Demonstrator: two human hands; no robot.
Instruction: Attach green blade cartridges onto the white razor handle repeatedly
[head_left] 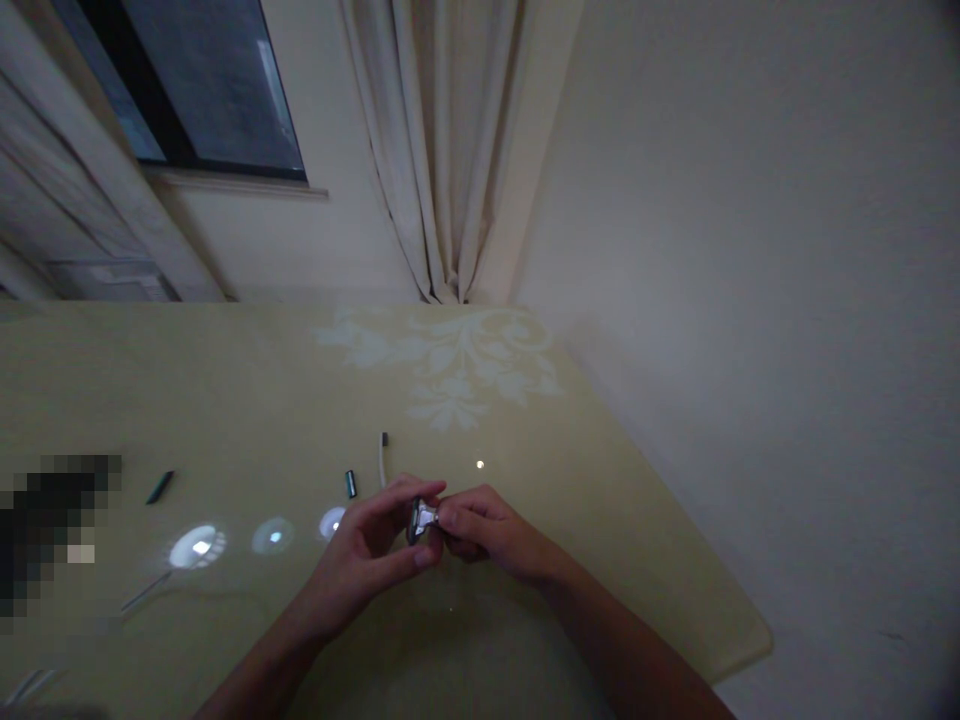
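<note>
A small silver razor (424, 517) with a dark-edged head is held above the table, between my two hands. My right hand (487, 525) pinches its narrow end with thumb and fingers, which hide most of the handle. From the other side my left hand (375, 545) curves around the wide head, index finger over the top edge and thumb at the lower edge. Just beyond the left fingers lies a thin white toothbrush (382, 462) with dark bristles, partly covered by that hand. A short dark green cylinder (350, 484) is left of the toothbrush.
The glossy yellowish table (247, 400) reflects several lights. Further left are a dark green slim piece (160, 487), a thin stick (145, 593) and a pixelated dark shape (52, 520). A wall (712, 300) borders the right side; a curtain (450, 150) hangs behind.
</note>
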